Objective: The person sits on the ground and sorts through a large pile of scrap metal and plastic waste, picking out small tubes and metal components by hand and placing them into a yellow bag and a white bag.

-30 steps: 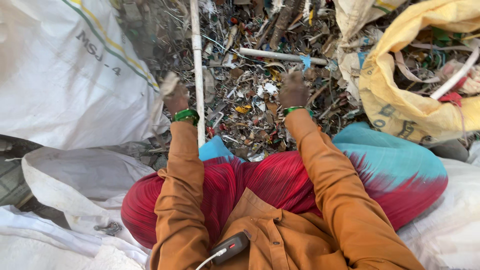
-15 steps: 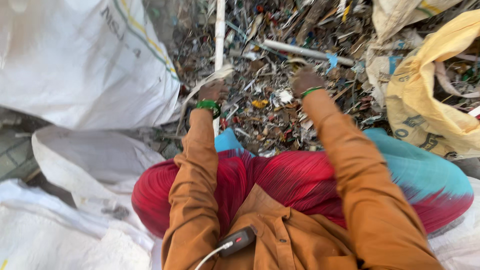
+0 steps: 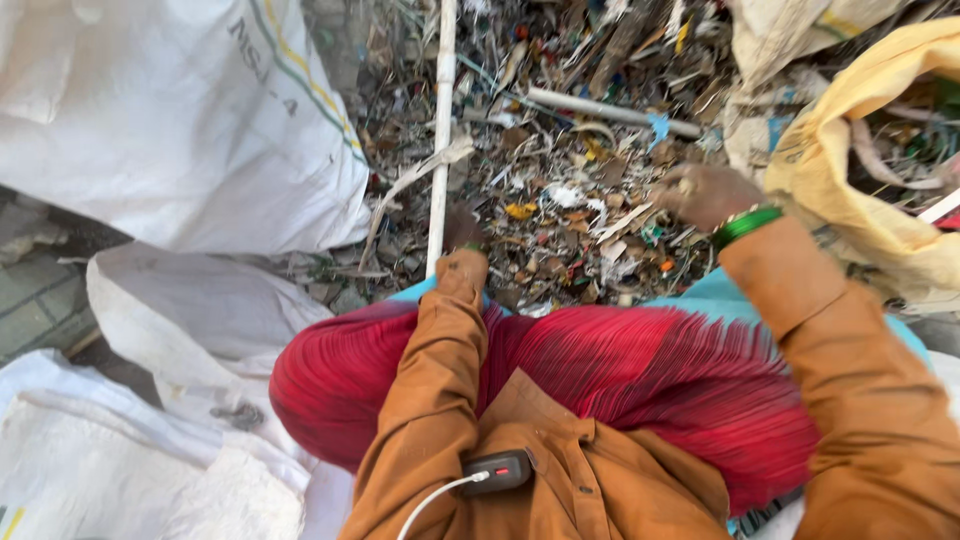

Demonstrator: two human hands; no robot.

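Left hand (image 3: 463, 228) was closed around the lower end of a white pipe (image 3: 441, 120), which ran straight up and away from it over the scrap pile (image 3: 560, 200). Right hand (image 3: 705, 195) hovered above the scrap, fingers curled loosely, grip unclear; yellow sack (image 3: 860, 130) just to its right.

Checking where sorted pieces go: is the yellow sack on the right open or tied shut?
Open. The yellow sack gapes at its mouth, and strips and scraps show inside it beside the right hand.
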